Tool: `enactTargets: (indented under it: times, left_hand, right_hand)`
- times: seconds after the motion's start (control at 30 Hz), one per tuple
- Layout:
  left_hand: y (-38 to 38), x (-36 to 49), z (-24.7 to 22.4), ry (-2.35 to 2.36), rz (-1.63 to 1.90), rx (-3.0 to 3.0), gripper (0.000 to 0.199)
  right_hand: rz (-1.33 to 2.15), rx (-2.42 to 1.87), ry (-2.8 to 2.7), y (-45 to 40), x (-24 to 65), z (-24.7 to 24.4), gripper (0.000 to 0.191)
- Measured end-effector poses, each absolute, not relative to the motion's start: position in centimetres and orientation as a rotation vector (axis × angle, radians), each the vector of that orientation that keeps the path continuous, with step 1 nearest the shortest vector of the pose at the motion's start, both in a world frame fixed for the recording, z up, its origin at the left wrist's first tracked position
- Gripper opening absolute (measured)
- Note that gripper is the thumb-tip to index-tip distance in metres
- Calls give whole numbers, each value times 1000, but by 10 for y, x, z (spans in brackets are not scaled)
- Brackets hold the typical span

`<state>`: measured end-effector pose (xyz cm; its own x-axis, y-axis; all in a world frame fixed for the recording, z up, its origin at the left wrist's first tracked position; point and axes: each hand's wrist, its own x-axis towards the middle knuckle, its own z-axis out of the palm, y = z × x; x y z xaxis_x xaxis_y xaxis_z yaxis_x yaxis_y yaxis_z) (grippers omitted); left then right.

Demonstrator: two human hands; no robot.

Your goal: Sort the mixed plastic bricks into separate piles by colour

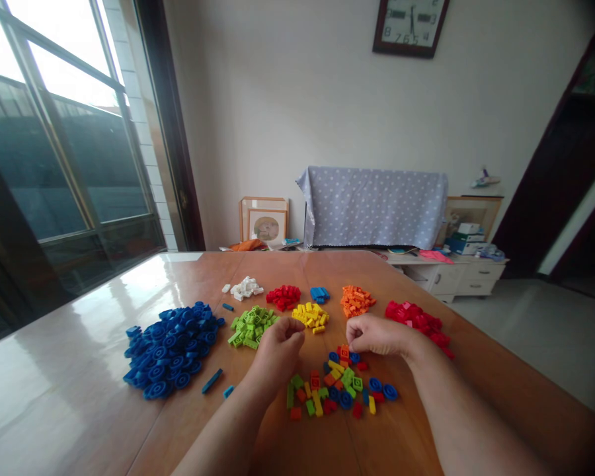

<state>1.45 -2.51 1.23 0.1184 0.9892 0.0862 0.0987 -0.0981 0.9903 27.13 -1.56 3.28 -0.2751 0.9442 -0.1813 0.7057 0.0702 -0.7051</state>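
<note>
My left hand is closed in a pinch just in front of the yellow brick pile, beside the lime green bricks. Whatever its fingertips hold, if anything, is too small to make out. My right hand also has its fingers pressed together, at the far edge of a mixed pile of bricks. Its fingertips are close to an orange brick; whether they touch it I cannot tell. The mixed pile has red, yellow, green, orange and blue pieces lying loose between my forearms.
Blue round-ended pieces form a large heap at left. Farther back lie white bricks, red bricks, blue bricks and orange bricks. Red pieces are heaped right of my right hand. Single blue bricks lie near my left forearm.
</note>
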Motion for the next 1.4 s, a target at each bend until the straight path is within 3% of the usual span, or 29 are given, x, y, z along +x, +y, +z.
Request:
enactTargets:
  times: [0.17, 0.47, 0.77, 1.4]
  left_hand:
    - [-24, 14, 11, 1159, 1147, 1434, 20]
    - [-23, 14, 11, 1125, 1152, 1490, 20]
    - [-23, 14, 12, 1129, 1134, 1492, 23]
    - [-27, 15, 15, 1150, 1111, 1532, 22]
  right_hand:
    - [1003, -1610, -1902, -10, 278, 23, 11]
    - [427, -1652, -1420, 28, 320, -6, 17]
    - [430, -1680, -1464, 46, 321, -32, 15]
    - [499, -1893, -1557, 31, 319, -28, 8]
